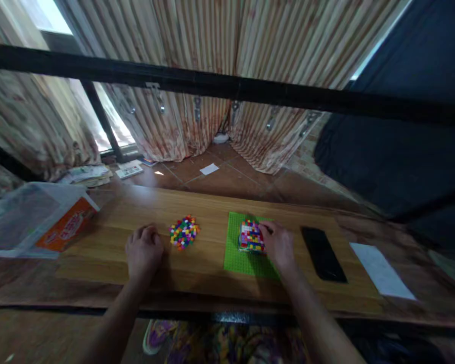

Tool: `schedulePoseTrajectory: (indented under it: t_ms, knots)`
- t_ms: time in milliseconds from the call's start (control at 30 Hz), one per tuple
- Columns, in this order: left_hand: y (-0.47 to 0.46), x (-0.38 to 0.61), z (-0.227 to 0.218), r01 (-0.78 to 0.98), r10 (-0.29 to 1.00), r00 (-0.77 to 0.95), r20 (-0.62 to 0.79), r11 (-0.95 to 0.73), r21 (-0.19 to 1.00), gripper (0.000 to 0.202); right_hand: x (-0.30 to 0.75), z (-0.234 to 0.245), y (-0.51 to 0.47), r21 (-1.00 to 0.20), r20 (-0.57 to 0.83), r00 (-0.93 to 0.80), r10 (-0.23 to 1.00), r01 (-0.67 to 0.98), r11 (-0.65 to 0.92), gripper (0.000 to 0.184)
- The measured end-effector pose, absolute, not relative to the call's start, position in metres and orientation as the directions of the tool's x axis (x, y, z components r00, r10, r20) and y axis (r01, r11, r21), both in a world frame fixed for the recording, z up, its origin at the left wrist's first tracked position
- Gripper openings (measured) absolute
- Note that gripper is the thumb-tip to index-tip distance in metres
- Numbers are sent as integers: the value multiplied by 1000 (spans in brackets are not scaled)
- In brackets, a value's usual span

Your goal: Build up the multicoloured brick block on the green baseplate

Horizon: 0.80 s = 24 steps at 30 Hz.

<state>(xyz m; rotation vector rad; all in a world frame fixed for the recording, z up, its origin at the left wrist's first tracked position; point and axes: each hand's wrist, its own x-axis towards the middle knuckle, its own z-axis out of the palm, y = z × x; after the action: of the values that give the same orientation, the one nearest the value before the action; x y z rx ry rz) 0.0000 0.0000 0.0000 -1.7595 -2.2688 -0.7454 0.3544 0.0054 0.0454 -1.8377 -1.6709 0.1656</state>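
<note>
On a wooden board lies a green studded baseplate (233, 260), carrying a block built of small multicoloured toy bricks (252, 237). My right hand (280, 247) is at the block's upper right edge, with thumb and fingertips pinched together. Whatever is between those fingertips is too small to make out. To the left is a loose pile of small coloured bricks (184, 232). My left hand (144, 250) rests on the board just left of that pile, its fingers curled in. The inside of that hand is hidden.
A black flat object (323, 254) and a white sheet (382, 270) lie to the right. A clear plastic container (23, 217) with an orange label stands at the left. A dark metal bar (212, 78) crosses in front of the curtains (200, 40).
</note>
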Motion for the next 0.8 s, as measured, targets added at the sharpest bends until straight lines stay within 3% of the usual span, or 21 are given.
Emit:
schedulePoseTrajectory:
  t_ms: [467,800]
  knots:
    - [0,2,1,927,858,-319,401,195,321,31,362,45,0,-593,283,263,922,804,-47,32]
    - [1,1,-2,927,852,-318,416,187,326,30,356,40,2,-533,389,144,910,841,95,34]
